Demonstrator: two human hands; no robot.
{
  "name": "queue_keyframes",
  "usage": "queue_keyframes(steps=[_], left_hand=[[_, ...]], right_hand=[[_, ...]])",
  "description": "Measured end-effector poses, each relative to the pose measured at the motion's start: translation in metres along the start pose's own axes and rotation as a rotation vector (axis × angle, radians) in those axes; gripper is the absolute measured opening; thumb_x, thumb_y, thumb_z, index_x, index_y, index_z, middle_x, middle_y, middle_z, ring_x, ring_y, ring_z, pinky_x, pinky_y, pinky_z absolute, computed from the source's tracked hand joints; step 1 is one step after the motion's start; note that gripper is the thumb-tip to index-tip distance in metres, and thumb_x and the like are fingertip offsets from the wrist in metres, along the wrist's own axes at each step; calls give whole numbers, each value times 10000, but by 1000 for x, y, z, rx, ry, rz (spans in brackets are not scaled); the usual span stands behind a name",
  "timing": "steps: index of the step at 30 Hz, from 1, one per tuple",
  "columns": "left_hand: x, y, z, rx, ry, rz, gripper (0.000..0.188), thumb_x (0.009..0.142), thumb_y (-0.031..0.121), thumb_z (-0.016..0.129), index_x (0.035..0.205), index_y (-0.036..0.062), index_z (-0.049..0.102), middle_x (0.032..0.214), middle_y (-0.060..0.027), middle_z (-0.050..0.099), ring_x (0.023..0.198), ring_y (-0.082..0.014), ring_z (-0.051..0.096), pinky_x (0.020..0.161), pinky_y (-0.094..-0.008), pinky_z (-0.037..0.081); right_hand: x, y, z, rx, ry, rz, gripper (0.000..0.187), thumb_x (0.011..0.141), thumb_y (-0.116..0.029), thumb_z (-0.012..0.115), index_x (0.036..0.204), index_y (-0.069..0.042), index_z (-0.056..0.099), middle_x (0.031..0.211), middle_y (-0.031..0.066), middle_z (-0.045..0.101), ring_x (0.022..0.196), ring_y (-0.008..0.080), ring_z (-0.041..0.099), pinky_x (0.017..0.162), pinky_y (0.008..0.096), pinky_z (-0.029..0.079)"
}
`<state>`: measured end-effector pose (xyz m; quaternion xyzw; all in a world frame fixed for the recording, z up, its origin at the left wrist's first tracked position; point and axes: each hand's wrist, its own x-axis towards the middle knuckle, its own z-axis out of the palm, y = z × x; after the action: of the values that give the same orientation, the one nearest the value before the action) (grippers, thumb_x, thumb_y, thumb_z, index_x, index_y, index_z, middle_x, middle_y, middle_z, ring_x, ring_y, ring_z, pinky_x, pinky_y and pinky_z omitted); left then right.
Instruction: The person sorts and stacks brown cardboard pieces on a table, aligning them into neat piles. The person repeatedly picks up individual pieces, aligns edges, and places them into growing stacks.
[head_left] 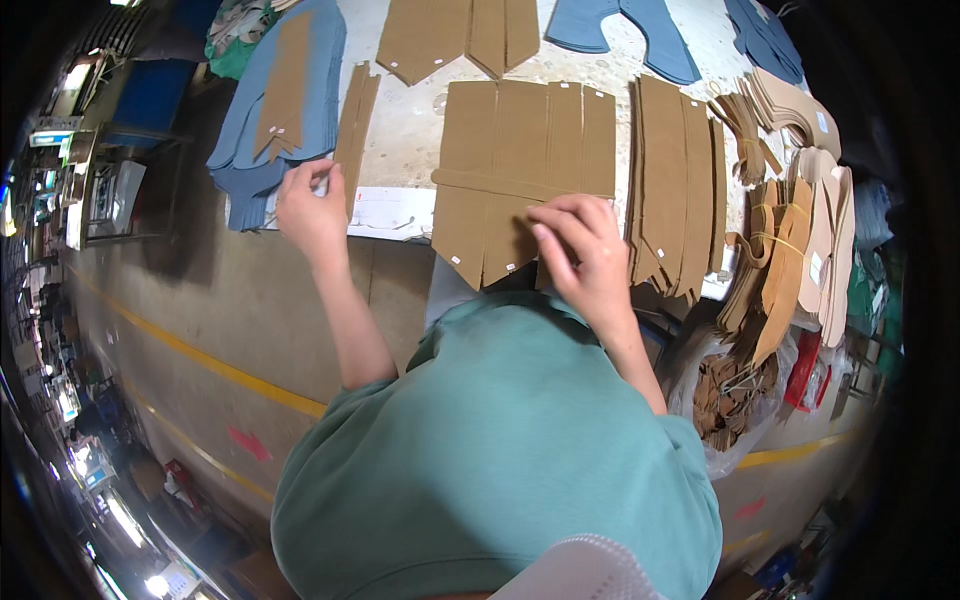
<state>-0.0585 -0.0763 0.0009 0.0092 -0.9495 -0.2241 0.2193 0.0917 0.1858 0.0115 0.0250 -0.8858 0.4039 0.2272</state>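
In front of me, stacks of brown fabric panels [545, 130] lie side by side on the white table, with small white labels at their corners. A narrow brown strip [490, 184] lies across them. My right hand [585, 240] is over the lower part of these panels, fingers bent, thumb apart, nothing visible in it. At the left, my left hand [312, 210] is by the lower edge of a blue fabric pile [330, 60], its thumb and fingers curved with a gap between them. On that pile lies a pointed brown piece [284, 90], partly blurred. Beside it is a narrow brown stack [357, 120].
More brown stacks [672, 180] stand at the right, beside tied bundles of strips [770, 250] and beige pieces [820, 240]. Below the table's right end is a clear plastic bag [735, 390] of brown scraps. Blue cut pieces [625, 35] lie farther back.
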Motion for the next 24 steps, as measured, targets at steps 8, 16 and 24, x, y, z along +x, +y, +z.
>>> queue_keyframes(steps=[8, 16, 24], left_hand=[[-31, 68, -51, -876, -723, 257, 74, 824, -4, 710, 897, 4, 710, 842, -65, 712, 799, -120, 665, 739, -254, 508], [-32, 79, -21, -939, -791, 117, 91, 855, 29, 709, 944, 8, 712, 858, -15, 699, 754, -36, 590, 581, -194, 467], [-41, 71, 0, -449, -554, 275, 110, 852, 101, 723, 943, 41, 707, 884, -44, 674, 754, -128, 632, 613, -258, 485]], right_hand=[[8, -28, 2, 472, -137, 8, 398, 890, -95, 644, 1286, -72, 608, 1244, 137, 607, 1154, 309, 567, 941, 391, 481], [1, -7, -28, 81, -64, 80, 231, 868, -68, 661, 1091, -69, 720, 786, 62, 632, 729, 204, 589, 725, 336, 448], [-1, 21, -38, -409, 61, 90, 130, 833, -100, 701, 962, -90, 710, 905, 50, 593, 927, 234, 560, 843, 378, 407]])
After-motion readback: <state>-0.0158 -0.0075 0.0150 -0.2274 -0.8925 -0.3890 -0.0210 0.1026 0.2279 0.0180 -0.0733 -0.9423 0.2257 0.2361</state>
